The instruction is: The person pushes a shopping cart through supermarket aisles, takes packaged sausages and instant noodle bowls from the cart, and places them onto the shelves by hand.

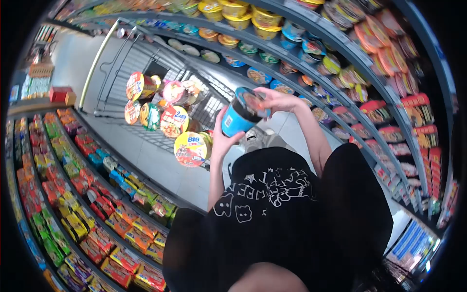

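Packet shelves [99, 221] left, tub shelves [340, 45] right; cart [99, 57] between, tubs [190, 149] inside.

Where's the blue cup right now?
Head view, upper middle: the blue cup sits tilted between the left hand and the right hand, to the right of the yellow "BIG" lid.

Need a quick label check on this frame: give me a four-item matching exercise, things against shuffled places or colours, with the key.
Column 1
1. Blue tub
2. Tub marked "BIG"
3. Shirt
4. Wire cart

Column 2
A. Black, with white line drawings
B. Holds several tubs with round lids
C. Held between the left hand and the right hand
D. Yellow on its lid, nearest the wearer in the cart group

Pairs: 1-C, 2-D, 3-A, 4-B
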